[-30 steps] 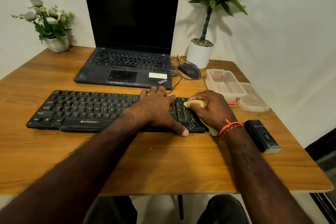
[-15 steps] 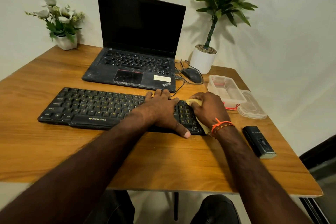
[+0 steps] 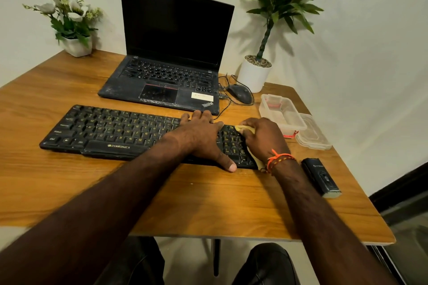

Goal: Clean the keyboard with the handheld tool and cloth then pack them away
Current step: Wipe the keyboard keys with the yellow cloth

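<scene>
Your right hand [image 3: 264, 139] has slid up the keyboard's [image 3: 129, 133] right end since a second ago, still curled round the yellow cloth [image 3: 246, 130] and pressing it onto the top number-pad keys, while your left hand [image 3: 203, 137] stays flat on the keys beside it, fingers straight, thumb over the front edge. On the wooden table [image 3: 208, 203], the black handheld tool [image 3: 320, 176] lies untouched right of your wrist, near the open clear container [image 3: 281, 112] and its lid [image 3: 312, 133].
</scene>
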